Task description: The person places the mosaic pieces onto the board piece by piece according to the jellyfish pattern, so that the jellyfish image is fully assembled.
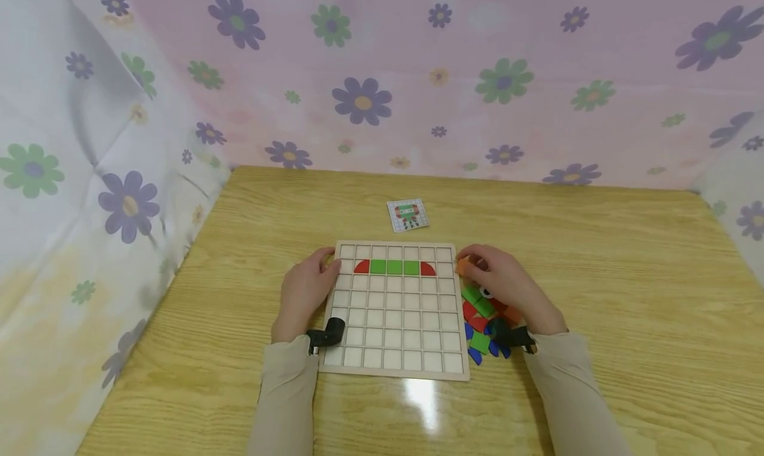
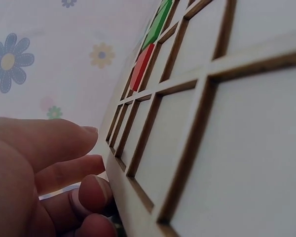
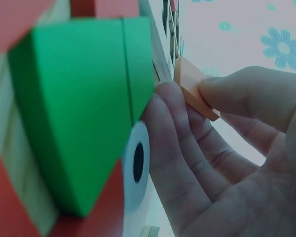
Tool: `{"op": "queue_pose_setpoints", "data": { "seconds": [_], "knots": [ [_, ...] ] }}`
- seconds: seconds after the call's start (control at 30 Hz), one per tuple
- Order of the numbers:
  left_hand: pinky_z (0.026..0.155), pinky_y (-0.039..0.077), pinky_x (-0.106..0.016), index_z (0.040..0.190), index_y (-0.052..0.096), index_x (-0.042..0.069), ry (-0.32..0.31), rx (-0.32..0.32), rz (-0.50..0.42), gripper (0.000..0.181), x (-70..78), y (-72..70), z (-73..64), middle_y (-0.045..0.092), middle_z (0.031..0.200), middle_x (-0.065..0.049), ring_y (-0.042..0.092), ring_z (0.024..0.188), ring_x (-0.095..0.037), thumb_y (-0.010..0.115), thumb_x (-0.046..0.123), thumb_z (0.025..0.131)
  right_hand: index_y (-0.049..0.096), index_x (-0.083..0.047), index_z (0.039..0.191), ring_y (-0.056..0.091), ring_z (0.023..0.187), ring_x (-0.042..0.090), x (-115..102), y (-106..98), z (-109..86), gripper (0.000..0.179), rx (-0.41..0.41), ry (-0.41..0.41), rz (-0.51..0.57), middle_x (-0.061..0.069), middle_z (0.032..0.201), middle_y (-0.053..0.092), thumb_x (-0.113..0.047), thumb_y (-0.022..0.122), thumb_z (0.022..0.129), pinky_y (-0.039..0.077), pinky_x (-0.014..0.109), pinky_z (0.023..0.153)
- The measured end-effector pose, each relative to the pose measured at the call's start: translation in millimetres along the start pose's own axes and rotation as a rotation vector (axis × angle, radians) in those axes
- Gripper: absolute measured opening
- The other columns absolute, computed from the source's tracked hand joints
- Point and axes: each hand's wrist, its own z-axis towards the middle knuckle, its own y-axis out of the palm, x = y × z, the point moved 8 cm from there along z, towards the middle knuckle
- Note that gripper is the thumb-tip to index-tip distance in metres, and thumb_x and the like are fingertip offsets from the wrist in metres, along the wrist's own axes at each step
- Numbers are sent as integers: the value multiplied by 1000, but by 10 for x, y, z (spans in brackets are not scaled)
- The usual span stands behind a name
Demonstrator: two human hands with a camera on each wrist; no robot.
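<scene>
A wooden grid board (image 1: 396, 375) lies on the table, with three green square tiles (image 1: 394, 267) in a row between two red quarter-round tiles (image 1: 361, 267) in its second row from the far side. At the board's left edge is my left hand (image 1: 306, 290); in the left wrist view its fingertips (image 2: 96, 192) rest against the rim and the thumb stands a little apart. My right hand (image 1: 507, 277) pinches an orange tile (image 3: 192, 91) between thumb and fingers, close beside the board's upper right edge.
A pile of loose tiles (image 1: 479, 342), green, red, blue and orange, lies along the board's right side, partly under the right hand. Among them is a white tile with a black dot (image 3: 138, 158). Beyond the board lies a small picture card (image 1: 408, 215). Flowered cloth (image 1: 418, 58) hangs behind the table.
</scene>
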Motion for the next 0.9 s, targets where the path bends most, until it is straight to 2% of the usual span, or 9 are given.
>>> {"op": "queue_pose_setpoints", "data": {
  "seconds": [0.2,0.4,0.53,0.73,0.9],
  "knots": [
    [50,32,-30,123,54,19,1,-11,-15,39,2,1,-2,49,65,2,43,52,-16,47,38,90,56,-18,113,51,81,20,-48,-5,-1,25,-1,-12,31,2,96,58,-26,51,91,42,33,70],
    [50,32,-30,123,54,19,13,-7,-26,38,-8,-2,12,50,64,2,43,51,-16,47,38,90,55,-17,113,53,77,18,-123,16,-18,26,-24,-38,89,0,85,60,-29,51,91,42,34,68],
    [51,33,-30,121,55,20,15,1,-27,37,-24,-1,16,51,65,3,44,52,-16,48,37,89,56,-18,113,54,76,17,-166,63,-32,26,-28,-72,134,0,85,60,-30,51,91,43,34,68],
    [51,32,-30,121,56,19,20,5,-41,37,-21,-11,21,50,64,2,43,52,-16,49,37,89,57,-19,113,55,73,15,-280,141,28,28,-17,-116,142,-3,85,61,-35,51,90,44,33,65],
    [55,33,-30,121,55,19,10,1,-27,39,-24,2,28,51,66,3,45,56,-15,49,38,88,57,-18,114,56,72,17,-395,206,72,30,-41,-130,178,-2,86,61,-35,50,90,44,34,65]
  ]
}}
